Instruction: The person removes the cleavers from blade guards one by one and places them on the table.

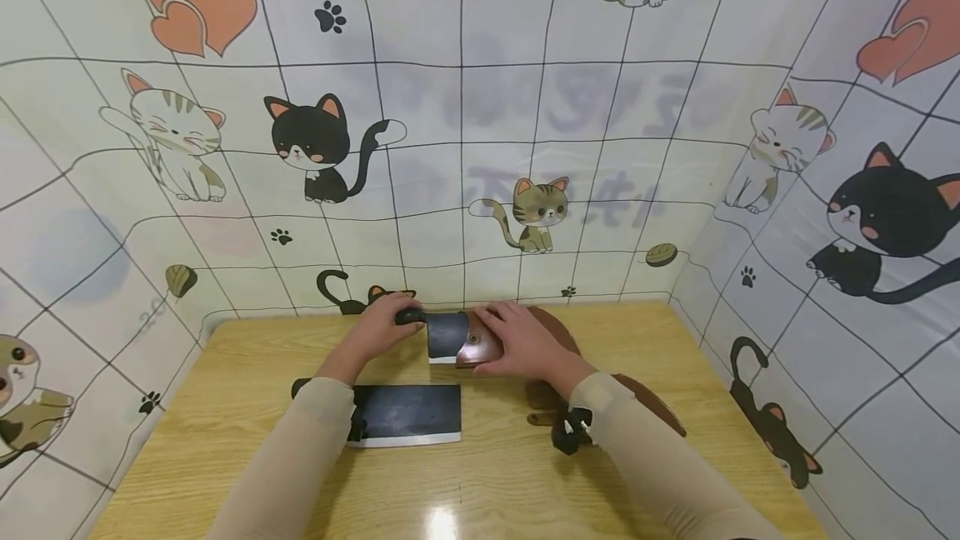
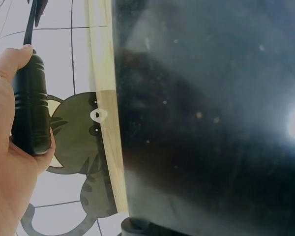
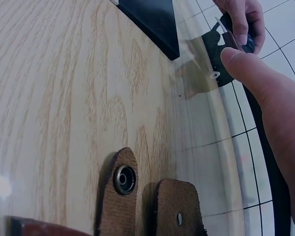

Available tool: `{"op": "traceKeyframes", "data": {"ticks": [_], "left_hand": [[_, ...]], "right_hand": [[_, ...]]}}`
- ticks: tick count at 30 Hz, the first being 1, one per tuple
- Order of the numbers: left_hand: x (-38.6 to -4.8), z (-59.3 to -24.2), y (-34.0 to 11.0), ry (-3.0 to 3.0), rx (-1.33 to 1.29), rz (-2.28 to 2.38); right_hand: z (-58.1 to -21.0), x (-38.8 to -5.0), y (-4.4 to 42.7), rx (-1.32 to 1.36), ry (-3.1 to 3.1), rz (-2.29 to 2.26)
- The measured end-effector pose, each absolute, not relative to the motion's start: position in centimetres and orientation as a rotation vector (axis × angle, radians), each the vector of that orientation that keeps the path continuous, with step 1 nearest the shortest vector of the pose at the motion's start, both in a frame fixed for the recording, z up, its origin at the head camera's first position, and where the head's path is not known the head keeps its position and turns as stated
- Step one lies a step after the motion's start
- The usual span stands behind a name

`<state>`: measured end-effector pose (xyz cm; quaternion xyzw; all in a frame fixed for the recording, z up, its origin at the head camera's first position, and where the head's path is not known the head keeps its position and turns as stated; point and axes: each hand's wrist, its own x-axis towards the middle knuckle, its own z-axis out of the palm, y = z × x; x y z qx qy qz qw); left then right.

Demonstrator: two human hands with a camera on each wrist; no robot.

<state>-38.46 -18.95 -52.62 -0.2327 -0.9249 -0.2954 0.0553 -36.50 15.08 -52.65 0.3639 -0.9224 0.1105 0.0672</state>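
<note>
At the back of the table, my left hand (image 1: 382,327) grips the black handle (image 2: 32,105) of a cleaver. Its dark blade (image 1: 444,333) shows beside the handle, and the rest is hidden in a brown leather sheath (image 1: 483,348). The sheath is held by my right hand (image 1: 521,344), thumb on the near side and fingers over the top. A second cleaver (image 1: 408,411) lies flat below my left forearm, its bright edge toward me. That blade (image 2: 211,123) fills much of the left wrist view.
Another brown leather sheath (image 1: 648,402) lies under my right wrist. Two leather tabs show in the right wrist view, one a strap with a metal snap (image 3: 124,180). The wooden table (image 1: 495,482) meets a cat-patterned cloth wall (image 1: 450,190) at the back and sides.
</note>
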Motion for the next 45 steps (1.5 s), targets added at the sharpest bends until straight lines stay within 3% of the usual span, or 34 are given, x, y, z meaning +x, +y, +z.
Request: {"op": "traceKeyframes", "data": {"ticks": [45], "left_hand": [[-38.1, -51.9, -21.1, -2.764, -0.653, -0.935]], "right_hand": [[-51.4, -36.6, 16.8, 1.077, -2.792, 0.359]]}}
